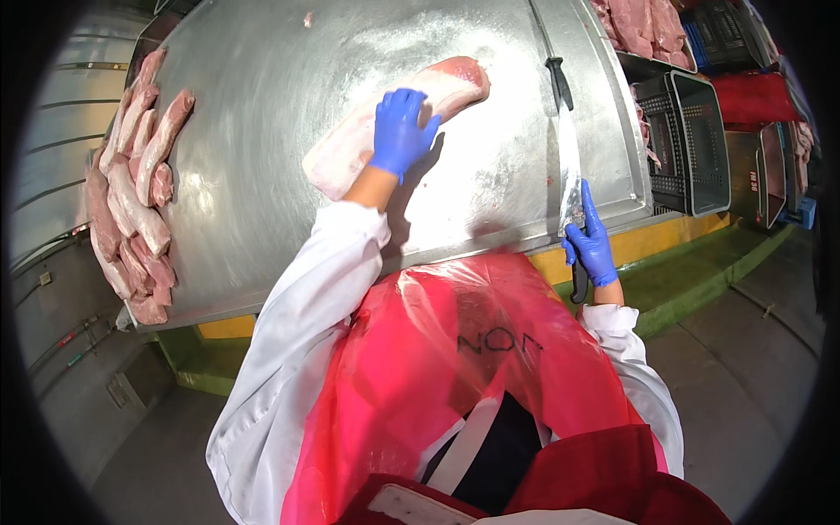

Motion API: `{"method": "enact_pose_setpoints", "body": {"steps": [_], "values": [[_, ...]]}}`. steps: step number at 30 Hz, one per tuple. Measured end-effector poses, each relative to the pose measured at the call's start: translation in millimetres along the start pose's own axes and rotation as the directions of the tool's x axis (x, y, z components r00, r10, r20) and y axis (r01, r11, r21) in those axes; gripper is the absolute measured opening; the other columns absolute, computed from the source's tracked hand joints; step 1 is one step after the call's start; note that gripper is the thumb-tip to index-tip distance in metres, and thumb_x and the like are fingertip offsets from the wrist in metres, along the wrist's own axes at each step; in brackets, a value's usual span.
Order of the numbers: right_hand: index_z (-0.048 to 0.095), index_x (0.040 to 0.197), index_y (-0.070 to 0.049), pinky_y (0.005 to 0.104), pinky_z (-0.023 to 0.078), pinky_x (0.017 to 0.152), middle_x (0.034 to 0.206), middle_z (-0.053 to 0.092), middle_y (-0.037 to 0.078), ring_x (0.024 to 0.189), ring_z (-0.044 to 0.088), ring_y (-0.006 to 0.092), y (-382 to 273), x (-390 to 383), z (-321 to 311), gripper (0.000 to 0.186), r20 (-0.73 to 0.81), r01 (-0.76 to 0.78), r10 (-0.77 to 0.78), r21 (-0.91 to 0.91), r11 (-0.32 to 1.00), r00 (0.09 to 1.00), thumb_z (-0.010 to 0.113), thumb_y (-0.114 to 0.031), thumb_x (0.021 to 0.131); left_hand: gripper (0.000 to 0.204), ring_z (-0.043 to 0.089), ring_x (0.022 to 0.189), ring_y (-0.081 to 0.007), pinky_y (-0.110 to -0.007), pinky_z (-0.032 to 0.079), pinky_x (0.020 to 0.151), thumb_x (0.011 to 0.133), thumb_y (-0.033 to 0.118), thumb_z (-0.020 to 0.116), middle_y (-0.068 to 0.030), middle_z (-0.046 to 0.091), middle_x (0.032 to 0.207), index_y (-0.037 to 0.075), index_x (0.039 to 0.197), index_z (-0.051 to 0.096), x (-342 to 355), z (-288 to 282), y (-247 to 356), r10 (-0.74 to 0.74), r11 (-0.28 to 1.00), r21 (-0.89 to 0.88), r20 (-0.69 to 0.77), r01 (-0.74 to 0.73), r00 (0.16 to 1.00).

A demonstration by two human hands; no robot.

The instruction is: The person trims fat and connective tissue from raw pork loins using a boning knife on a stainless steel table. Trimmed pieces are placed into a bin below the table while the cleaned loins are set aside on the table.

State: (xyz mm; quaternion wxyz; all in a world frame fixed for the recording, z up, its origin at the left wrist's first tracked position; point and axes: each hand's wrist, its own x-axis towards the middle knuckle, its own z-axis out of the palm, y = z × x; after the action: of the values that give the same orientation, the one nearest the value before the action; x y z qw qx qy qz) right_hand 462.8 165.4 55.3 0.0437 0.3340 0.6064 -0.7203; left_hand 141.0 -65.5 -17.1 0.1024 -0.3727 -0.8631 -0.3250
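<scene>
A long, pale slab of pork loin lies slantwise on the metal table, its far right end redder. My left hand, in a blue glove, rests flat on top of it with the fingers stretched out. At the table's right edge my right hand, also gloved in blue, holds a long knife by its black handle, one finger stretched up beside the blade. The blade points away from me. Its tip is close to the black handle of a sharpening steel lying farther up the table.
Several long pieces of meat are heaped along the table's left edge. Beyond the right edge stand a grey crate and a tray heaped with meat. A red-edged container is farther right. A green step runs below the table.
</scene>
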Motion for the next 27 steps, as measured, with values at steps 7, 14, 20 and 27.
{"method": "enact_pose_setpoints", "body": {"steps": [7,14,20,27], "values": [[0.017,0.162,-0.029,0.0228,0.046,0.045,0.076,0.059,0.006,0.053,0.051,0.0090,-11,23,-43,0.083,0.006,0.009,-0.009,-0.039,0.999,1.000,0.052,0.005,0.094,0.022,0.063,0.094,-0.0344,-0.046,0.049,0.086,0.077,0.027,0.076,-0.0150,0.068,0.094,0.009,0.089,0.071,82,50,29,0.005,0.989,0.142,0.266,-0.044,0.964],[0.012,0.163,-0.030,0.0243,0.044,0.048,0.069,0.054,0.001,0.051,0.048,0.0078,-15,65,-70,0.085,0.064,0.019,-0.014,-0.073,0.997,0.998,0.051,0.004,0.095,0.009,0.068,0.077,-0.0369,-0.046,0.054,0.073,0.079,0.016,0.068,-0.0189,0.070,0.081,0.008,0.076,0.072,87,80,40,-0.235,0.969,0.129,0.232,0.210,0.944],[0.018,0.162,-0.028,0.0265,0.049,0.054,0.082,0.065,0.006,0.057,0.053,0.0084,-21,140,-57,0.081,0.159,0.178,-0.151,-0.171,0.969,0.976,0.056,-0.008,0.093,0.009,0.068,0.078,-0.0368,-0.046,0.054,0.073,0.078,0.015,0.067,-0.0187,0.070,0.080,0.007,0.077,0.072,87,73,28,-0.379,0.925,0.096,0.295,0.367,0.877],[0.018,0.161,-0.032,0.0267,0.051,0.053,0.073,0.061,0.004,0.054,0.056,0.0099,-52,228,-5,0.080,0.261,0.235,-0.187,-0.167,0.958,0.947,0.057,-0.010,0.095,0.014,0.067,0.083,-0.0380,-0.048,0.053,0.074,0.078,0.015,0.068,-0.0200,0.070,0.085,0.004,0.086,0.070,81,73,34,-0.217,0.938,0.326,0.300,0.114,0.929]]}}
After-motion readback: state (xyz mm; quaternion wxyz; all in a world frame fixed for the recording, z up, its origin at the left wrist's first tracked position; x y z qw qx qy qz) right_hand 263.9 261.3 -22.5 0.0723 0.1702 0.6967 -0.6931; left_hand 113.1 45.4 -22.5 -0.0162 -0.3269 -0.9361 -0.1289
